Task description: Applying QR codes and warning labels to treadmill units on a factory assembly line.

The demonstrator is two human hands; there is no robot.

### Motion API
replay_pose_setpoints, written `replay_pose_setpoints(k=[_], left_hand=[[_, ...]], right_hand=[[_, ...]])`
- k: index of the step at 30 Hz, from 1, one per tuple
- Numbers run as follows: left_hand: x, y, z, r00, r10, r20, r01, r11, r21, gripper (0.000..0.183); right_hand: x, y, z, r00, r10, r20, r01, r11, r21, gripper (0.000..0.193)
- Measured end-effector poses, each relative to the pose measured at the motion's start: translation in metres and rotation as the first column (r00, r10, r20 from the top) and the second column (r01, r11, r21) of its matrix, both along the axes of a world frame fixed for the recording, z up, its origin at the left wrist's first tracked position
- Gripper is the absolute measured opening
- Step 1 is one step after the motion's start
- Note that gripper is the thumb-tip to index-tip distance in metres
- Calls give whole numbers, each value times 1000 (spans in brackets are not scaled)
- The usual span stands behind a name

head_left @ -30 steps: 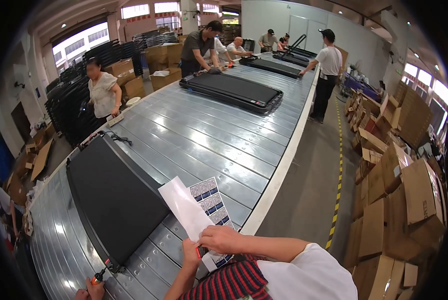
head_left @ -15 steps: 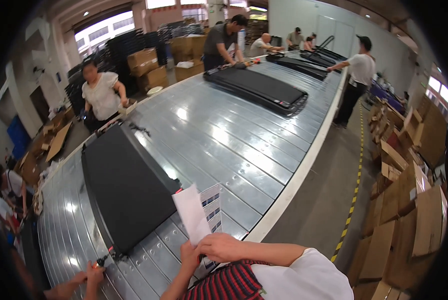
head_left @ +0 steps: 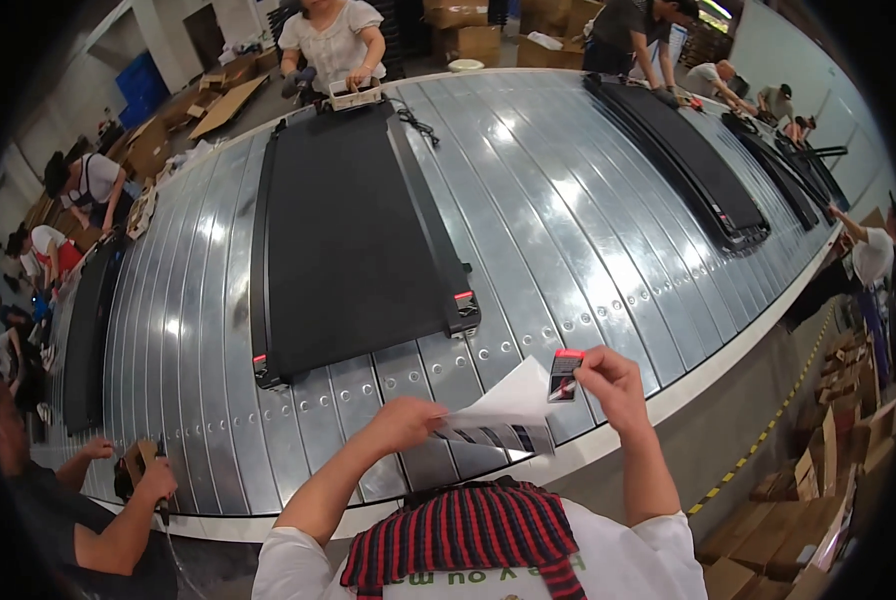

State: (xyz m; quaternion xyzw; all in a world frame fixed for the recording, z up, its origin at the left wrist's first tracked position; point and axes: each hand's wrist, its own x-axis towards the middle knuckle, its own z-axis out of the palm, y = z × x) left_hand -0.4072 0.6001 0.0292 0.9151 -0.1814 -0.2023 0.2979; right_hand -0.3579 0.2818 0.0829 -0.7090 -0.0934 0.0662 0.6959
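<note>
sticker [head_left: 565, 375] in right hand [head_left: 608, 383]

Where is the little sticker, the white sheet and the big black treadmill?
Sticker [head_left: 565, 376], head view, middle of the small label pinched in the right hand.
White sheet [head_left: 513, 405], head view, its upper blank part.
Black treadmill [head_left: 353, 240], head view, middle of its belt.

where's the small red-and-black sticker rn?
Head view, lower right of centre: the small sticker is pinched in the right hand, just above the sticker sheet held by the left hand.
</note>
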Motion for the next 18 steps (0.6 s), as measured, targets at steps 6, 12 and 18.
replay_pose_setpoints(k=[6, 12, 18], left_hand=[[43, 11, -17, 1000, 0, 17, -5, 964, 267, 18], [68, 40, -58, 978, 201, 63, -210, 946, 246, 19], [51, 86, -55, 529, 465, -710, -727, 680, -96, 32]], right_hand=[[110, 37, -63, 932, 128, -340, -124, 992, 33, 12], [191, 93, -97, 887, 282, -367, -216, 954, 209, 4], [184, 109, -89, 859, 497, 119, -484, 866, -121, 10]])
